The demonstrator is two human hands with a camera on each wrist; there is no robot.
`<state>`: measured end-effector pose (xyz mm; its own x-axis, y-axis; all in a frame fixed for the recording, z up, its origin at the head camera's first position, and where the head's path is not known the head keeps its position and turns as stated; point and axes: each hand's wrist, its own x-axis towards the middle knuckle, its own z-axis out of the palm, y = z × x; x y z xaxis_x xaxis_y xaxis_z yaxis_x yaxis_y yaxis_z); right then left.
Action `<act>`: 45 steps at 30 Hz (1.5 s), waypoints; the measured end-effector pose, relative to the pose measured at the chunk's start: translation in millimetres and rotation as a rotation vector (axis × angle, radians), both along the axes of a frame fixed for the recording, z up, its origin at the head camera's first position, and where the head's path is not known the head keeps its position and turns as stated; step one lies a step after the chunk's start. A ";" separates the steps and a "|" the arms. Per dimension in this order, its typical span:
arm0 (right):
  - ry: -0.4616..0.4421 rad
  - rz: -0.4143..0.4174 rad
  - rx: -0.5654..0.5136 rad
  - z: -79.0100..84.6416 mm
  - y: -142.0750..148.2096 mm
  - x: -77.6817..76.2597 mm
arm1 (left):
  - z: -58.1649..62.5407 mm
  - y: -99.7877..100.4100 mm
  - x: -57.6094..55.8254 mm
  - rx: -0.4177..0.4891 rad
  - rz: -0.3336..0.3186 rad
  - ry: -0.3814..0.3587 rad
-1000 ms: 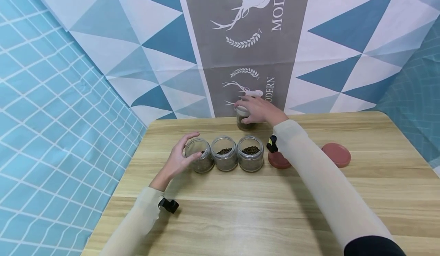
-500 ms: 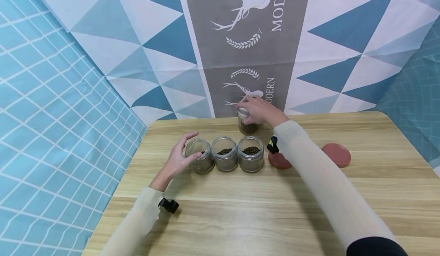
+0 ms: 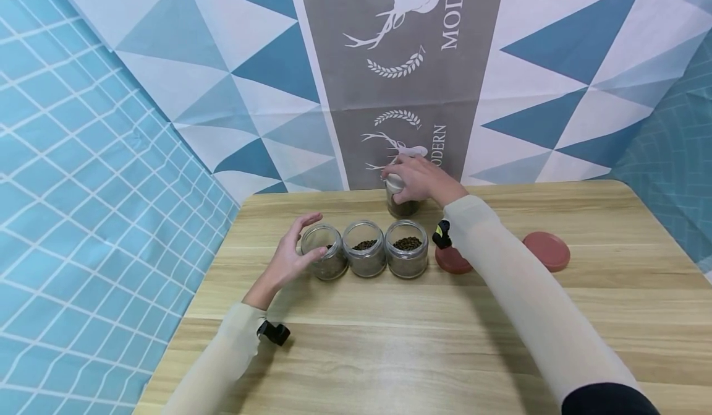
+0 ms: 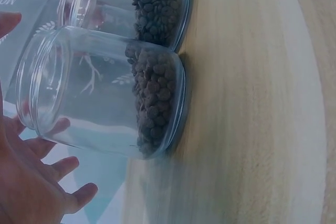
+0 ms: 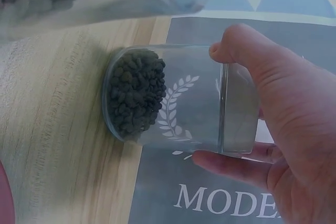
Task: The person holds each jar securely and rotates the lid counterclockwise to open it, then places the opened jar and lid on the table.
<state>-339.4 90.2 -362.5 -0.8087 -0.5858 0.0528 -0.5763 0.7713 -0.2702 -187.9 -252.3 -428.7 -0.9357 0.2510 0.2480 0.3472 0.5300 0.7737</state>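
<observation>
My right hand [image 3: 417, 179] grips a glass jar [image 5: 191, 61] near its pale lid [image 5: 240, 114], thumb on one side and fingers on the other. Dark pellets [image 5: 135, 93] fill the bottom of that jar, which stands upright near the table's back edge. In front of it, three lidless glass jars stand in a row, each with dark pellets inside. My left hand [image 3: 292, 251] is held around the mouth of the leftmost jar [image 4: 100, 103], its fingers spread loosely behind the rim and its thumb in front. Beside it are the middle jar [image 3: 366, 263] and the rightmost jar [image 3: 407, 263].
Two round red lids lie on the wooden table [image 3: 356, 341]: one lid [image 3: 453, 260] sits partly under my right forearm, the other lid [image 3: 547, 251] farther right. A patterned cloth backdrop [image 3: 222, 93] rises behind the table, and a blue gridded cloth [image 3: 100, 217] borders its left side.
Over the first half second my right hand brought the lidded jar slightly toward the row; since then it has stayed in place. My left hand has hardly moved.
</observation>
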 end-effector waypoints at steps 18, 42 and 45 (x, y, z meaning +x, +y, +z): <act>0.004 0.015 -0.023 9.2 -1.1 0.1 | 0.1 -0.9 1.1 0.000 -0.002 -0.008; 0.115 0.022 -0.131 53.2 8.5 15.2 | 2.2 2.8 1.5 0.000 -0.020 0.024; 0.166 0.028 -0.167 47.4 12.8 17.4 | 2.6 3.0 2.7 0.000 -0.022 0.025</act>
<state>-321.9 103.1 -315.1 -0.7643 -0.5799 0.2820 -0.6442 0.7069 -0.2922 -185.3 -249.3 -426.2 -0.9233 0.2714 0.2717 0.3784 0.5221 0.7643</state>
